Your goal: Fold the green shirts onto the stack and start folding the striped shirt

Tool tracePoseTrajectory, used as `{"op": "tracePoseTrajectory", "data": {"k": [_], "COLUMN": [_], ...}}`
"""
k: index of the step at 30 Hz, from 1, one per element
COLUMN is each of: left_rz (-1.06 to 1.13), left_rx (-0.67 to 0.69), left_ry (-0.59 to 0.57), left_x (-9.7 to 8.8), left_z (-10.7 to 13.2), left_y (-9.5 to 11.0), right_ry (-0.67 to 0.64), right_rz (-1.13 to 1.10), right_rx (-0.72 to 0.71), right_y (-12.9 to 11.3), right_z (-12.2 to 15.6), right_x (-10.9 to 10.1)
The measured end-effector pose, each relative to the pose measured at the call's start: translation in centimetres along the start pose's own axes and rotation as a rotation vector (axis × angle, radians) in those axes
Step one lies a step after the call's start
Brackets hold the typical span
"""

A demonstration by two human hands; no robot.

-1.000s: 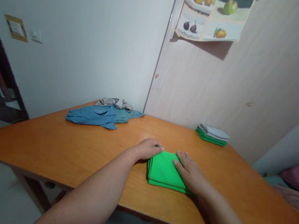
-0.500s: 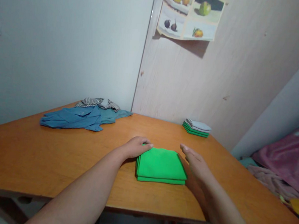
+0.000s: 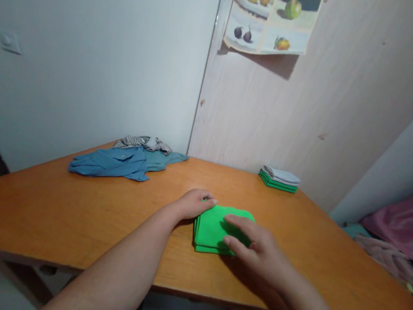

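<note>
A folded green cloth (image 3: 211, 229) lies on the wooden table in front of me, its layered edge facing me. My left hand (image 3: 197, 205) is at its far left corner, thumb over the top and fingers curled by the edge, partly hidden. Over the right part of the cloth hovers my right hand (image 3: 252, 242), thumb and fingers apart, nothing held. It hides the cloth's right side and near right corner.
A blue garment (image 3: 111, 161) and a striped cloth (image 3: 142, 142) lie at the table's back left. At the back right sits a stack of folded grey and green cloths (image 3: 280, 178). Pink fabric (image 3: 404, 227) is beyond the right edge.
My right hand has moved left from beside the cloth to above its right part, thumb now spread from the fingers. My left hand stays at the corner. The view has turned slightly left.
</note>
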State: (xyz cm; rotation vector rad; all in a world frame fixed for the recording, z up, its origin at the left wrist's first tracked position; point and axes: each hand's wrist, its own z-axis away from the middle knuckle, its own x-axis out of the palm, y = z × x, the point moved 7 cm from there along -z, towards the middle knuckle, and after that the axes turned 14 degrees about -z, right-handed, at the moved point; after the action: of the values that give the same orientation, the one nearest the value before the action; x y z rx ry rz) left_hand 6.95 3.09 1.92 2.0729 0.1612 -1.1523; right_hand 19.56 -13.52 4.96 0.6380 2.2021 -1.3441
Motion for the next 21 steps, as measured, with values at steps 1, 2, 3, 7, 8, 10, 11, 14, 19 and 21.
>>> {"op": "tracePoseTrajectory", "data": {"k": [1,2,3,7,8,10,11,14,19,21], "left_rz": [0.005,0.012,0.020,0.086,0.107,0.169,0.203,0.287,0.328,0.338], "left_rx": [-0.005,-0.009,-0.012,-0.036,-0.048,-0.090,-0.118,-0.210,-0.344,-0.383], "left_ry": [0.005,0.008,0.009,0.036,0.044,0.050,0.049,0.042,-0.035,-0.081], "left_x": [-0.1,-0.2,-0.3,-0.8,-1.0,-1.0,-1.0,-0.9,-0.7,-0.7], "left_z": [0.0,0.0,0.0,0.0,0.0,0.0,-0.1,0.0,0.9,1.5], "left_y": [0.0,0.0,0.1,-0.1,-0.3,-0.8,-1.1,-2.4,-4.6,-5.3], "right_ry": [-0.052,-0.092,-0.117,-0.112,-0.106,-0.098,-0.093,-0.027,0.102,0.112], "right_rz": [0.041,0.081,0.120,0.245,0.265,0.286,0.285,0.226,0.062,0.005], "right_rx": [-0.002,-0.002,-0.003,-0.022,-0.032,-0.056,-0.067,-0.064,0.010,0.042], "right_y": [-0.2,-0.4,-0.4,-0.1,0.0,0.1,0.2,0.8,1.9,2.0], "right_z": [0.2,0.5,0.6,0.9,0.9,0.9,1.0,1.1,1.0,0.8], "right_x": [0.7,1.4,1.9,2.9,3.0,3.2,3.3,3.0,2.0,1.8]}}
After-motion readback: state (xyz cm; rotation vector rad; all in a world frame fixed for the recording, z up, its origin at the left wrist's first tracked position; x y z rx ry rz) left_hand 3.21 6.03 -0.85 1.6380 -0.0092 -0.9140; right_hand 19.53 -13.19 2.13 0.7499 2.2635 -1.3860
